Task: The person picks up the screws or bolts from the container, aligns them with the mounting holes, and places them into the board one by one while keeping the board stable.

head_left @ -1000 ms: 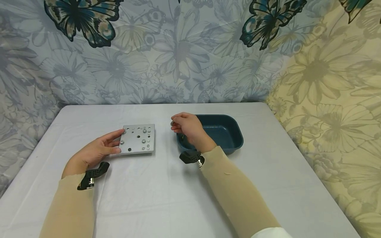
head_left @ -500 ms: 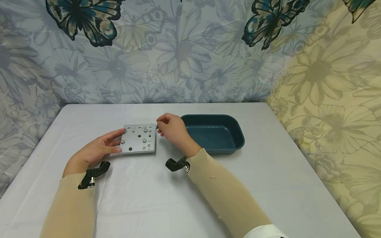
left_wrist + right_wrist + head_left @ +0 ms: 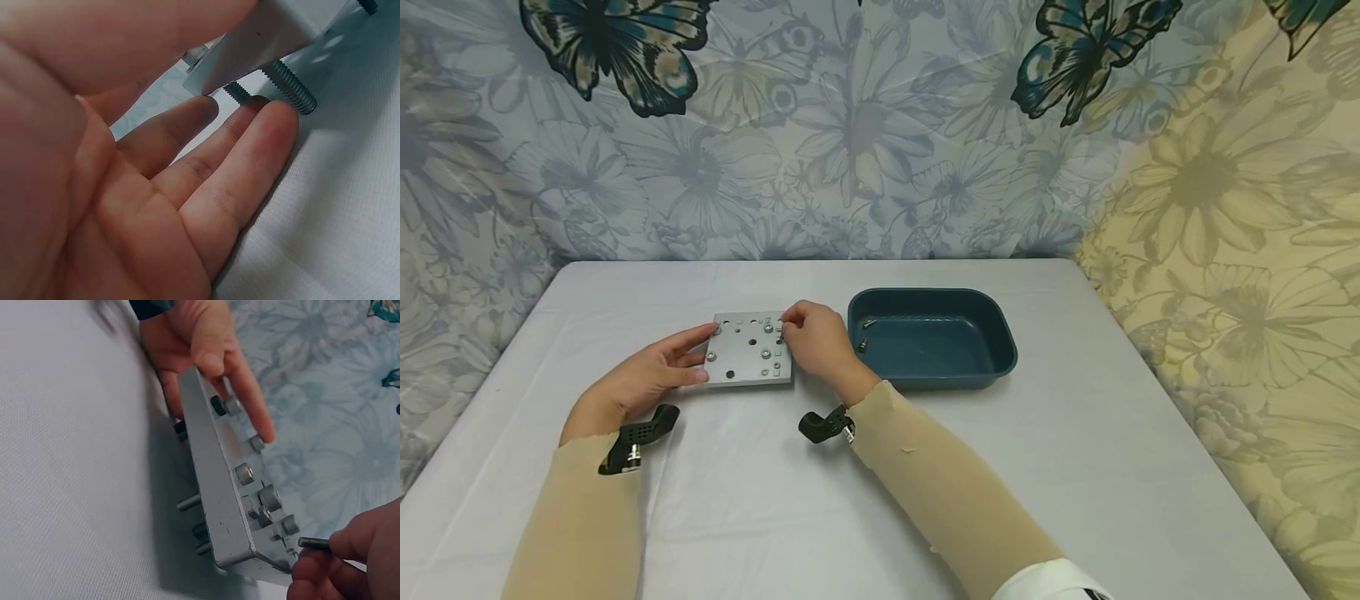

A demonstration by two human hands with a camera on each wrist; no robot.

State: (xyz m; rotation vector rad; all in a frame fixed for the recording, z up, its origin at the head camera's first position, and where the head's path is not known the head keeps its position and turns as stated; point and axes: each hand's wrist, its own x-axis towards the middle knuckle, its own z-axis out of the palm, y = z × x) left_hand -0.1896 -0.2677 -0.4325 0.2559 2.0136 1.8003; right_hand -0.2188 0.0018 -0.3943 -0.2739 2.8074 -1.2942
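Note:
In the head view my left hand (image 3: 643,375) holds a silver metal plate (image 3: 741,368) by its left edge, thumb at the front and index finger at the back corner. Bolts and dark holes dot the plate's top. Threaded bolt shanks (image 3: 290,87) stick out underneath, beside my curved left fingers (image 3: 250,162). My right hand (image 3: 822,346) is at the plate's back right corner. Between its thumb and fingers it pinches a small bolt (image 3: 314,544), whose shank end points at the plate's bolt heads (image 3: 270,498); the rest of it is hidden by the fingers.
A dark teal rectangular tub (image 3: 1011,354) stands just right of my right hand. Inside it, at the left end, lie two small metal fasteners (image 3: 862,344). White cloth (image 3: 760,492) covers the table, with a patterned fabric wall behind.
My right hand has moved left from over the tub to the plate's right edge with the bolt, uncovering the fasteners in the tub. The left hand keeps its hold on the plate.

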